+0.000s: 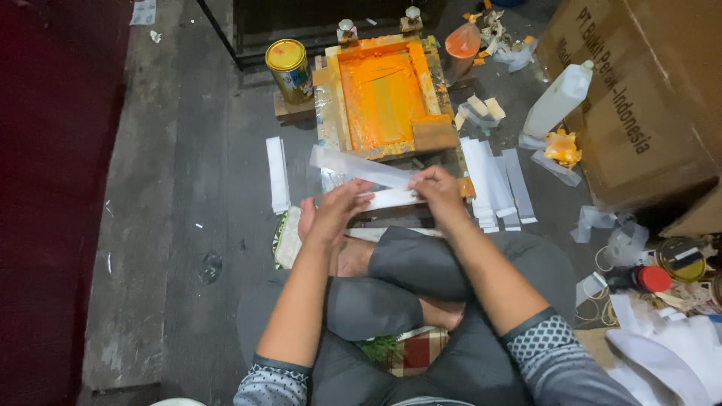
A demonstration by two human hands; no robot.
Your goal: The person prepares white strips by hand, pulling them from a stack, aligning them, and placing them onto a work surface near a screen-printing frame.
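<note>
Pinching white strips [376, 184] above the lap, the left hand [331, 214] and right hand [438, 192] are closed on them. An orange-smeared frame [383, 98] holds ink; the yellow-lidded can [289, 69] hides its contents.

head cam, steep downward, close-up

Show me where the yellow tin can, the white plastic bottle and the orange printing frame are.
yellow tin can [289, 69], head view, on its side wall.
white plastic bottle [557, 101], head view, mid body.
orange printing frame [380, 94], head view, inked screen centre.
</note>
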